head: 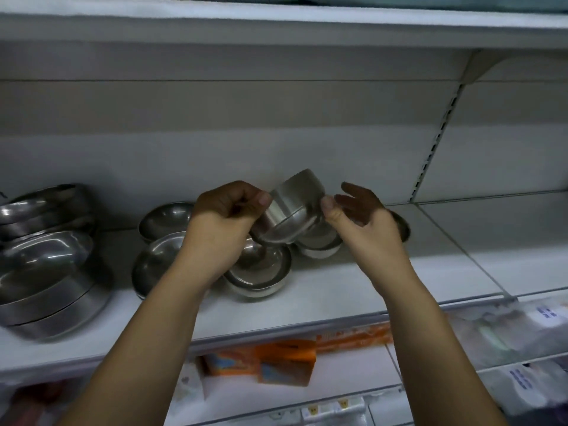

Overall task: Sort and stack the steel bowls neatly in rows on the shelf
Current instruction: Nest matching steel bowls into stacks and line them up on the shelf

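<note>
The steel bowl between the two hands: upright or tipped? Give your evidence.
Tipped. The steel bowl is off the shelf, its rim slanting steeply; the left hand pinches it, the right hand touches it.

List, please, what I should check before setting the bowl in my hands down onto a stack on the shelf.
1. Grip: the left hand pinches the held bowl and the right hand touches its other side: ok.
2. Held bowl level: it is steeply tilted: not ok.
3. Small stack below sits open side up: ok.
4. Held bowl's size matches that stack: cannot tell.
5. Neat rows: the loose bowls beside the stack lie askew: not ok.
6. Bare shelf in front to work on: ok.
</note>
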The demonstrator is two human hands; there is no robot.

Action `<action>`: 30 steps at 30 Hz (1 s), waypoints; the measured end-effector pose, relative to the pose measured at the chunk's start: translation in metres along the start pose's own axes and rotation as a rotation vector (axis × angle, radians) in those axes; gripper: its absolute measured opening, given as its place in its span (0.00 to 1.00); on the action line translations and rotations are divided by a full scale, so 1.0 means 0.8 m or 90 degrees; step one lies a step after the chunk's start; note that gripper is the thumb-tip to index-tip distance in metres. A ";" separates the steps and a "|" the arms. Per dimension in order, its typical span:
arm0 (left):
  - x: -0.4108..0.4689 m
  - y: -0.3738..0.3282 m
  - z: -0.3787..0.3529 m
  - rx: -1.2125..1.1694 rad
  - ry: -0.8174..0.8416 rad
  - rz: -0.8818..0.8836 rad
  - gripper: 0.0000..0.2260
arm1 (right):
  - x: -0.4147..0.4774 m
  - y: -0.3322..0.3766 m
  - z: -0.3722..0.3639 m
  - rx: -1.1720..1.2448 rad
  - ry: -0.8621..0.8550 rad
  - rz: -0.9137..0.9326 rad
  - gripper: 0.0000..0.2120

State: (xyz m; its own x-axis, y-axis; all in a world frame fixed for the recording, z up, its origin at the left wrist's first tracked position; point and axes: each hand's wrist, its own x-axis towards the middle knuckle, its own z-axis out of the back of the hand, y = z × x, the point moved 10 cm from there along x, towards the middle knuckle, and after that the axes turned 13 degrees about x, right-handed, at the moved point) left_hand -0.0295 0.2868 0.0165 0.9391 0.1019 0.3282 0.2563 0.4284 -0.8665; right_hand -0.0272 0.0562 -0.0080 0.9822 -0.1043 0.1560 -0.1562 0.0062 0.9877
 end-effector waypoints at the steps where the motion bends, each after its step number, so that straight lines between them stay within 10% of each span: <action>1: -0.002 -0.003 0.008 0.004 0.014 -0.021 0.10 | -0.001 -0.001 -0.020 0.015 0.043 -0.030 0.41; 7: -0.012 -0.003 0.099 0.035 0.034 -0.124 0.07 | -0.014 -0.001 -0.136 0.123 0.188 -0.083 0.38; 19: -0.072 0.087 0.336 -0.019 -0.124 0.089 0.19 | -0.074 0.023 -0.379 0.264 0.205 -0.121 0.44; 30: -0.072 0.169 0.434 -0.083 -0.054 0.047 0.31 | -0.108 0.022 -0.474 0.048 0.284 0.001 0.34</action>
State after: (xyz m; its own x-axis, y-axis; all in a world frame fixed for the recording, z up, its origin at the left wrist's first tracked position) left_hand -0.1283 0.6502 0.0111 0.9353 0.2058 0.2880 0.2206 0.2974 -0.9289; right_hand -0.0757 0.4428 -0.0001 0.9279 0.3352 0.1633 -0.1487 -0.0690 0.9865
